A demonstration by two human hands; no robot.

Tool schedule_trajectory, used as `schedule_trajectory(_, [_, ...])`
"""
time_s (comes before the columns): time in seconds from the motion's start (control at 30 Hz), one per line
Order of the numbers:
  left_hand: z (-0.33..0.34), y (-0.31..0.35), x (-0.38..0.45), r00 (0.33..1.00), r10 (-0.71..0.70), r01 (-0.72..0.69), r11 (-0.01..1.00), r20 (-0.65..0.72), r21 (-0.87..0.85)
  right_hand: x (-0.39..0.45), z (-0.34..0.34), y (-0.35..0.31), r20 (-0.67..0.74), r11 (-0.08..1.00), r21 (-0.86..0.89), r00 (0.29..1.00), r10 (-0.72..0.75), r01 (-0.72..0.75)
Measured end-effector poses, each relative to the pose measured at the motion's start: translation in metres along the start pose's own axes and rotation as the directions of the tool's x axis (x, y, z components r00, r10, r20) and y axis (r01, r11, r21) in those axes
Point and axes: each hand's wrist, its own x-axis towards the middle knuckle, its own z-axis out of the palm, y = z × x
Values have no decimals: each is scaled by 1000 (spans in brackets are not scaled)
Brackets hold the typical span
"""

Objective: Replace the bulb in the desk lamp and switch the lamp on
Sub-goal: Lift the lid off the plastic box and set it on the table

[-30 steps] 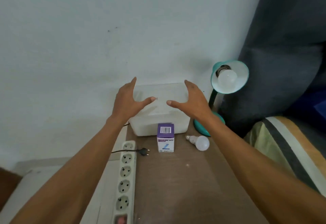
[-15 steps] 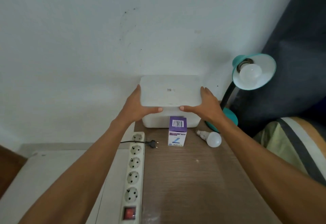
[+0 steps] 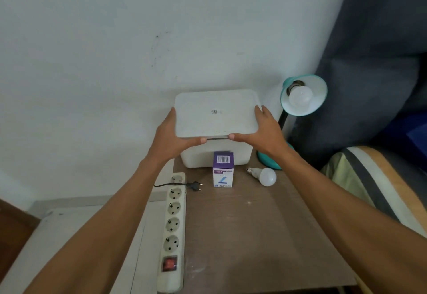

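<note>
— Hands? Left hand (image 3: 172, 138) and right hand (image 3: 265, 133) apart, each clamped on one side of the white box lid (image 3: 216, 113), thumbs along its front edge, above the white box (image 3: 215, 155).
— Progress? Hardly begun, by the look: fitted bulb (image 3: 300, 96) seated in the teal desk lamp (image 3: 303, 94), spare bulb (image 3: 265, 175) lying loose on the worktop (image 3: 254, 236), plug (image 3: 195, 186) lying out beside the power strip (image 3: 173, 231).
— In the way? Purple bulb carton (image 3: 223, 170) close against the box front; lamp just right of the box.
</note>
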Motion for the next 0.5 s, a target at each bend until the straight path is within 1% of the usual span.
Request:
schedule_trajectory(0.13, [3,21,-39,999,28,-29,1000,-26,-8,-39,-17,3,-18,1000,-6,1000,-20,20])
schedule_trajectory(0.23, [12,35,-79,1000,21,-21,1000,-18,-8,-78,-26,13,-28,1000,-24,1000,-14,14])
schedule_trajectory(0.33, [26,43,-127,1000,-6,6,1000,-7,-24,-131,-30,25,-9,1000,15,1000,-27,27])
schedule_trajectory(0.5, [49,43,-207,998,-56,56,998,25,19,-220,-24,50,2,995,91,999,-37,36])
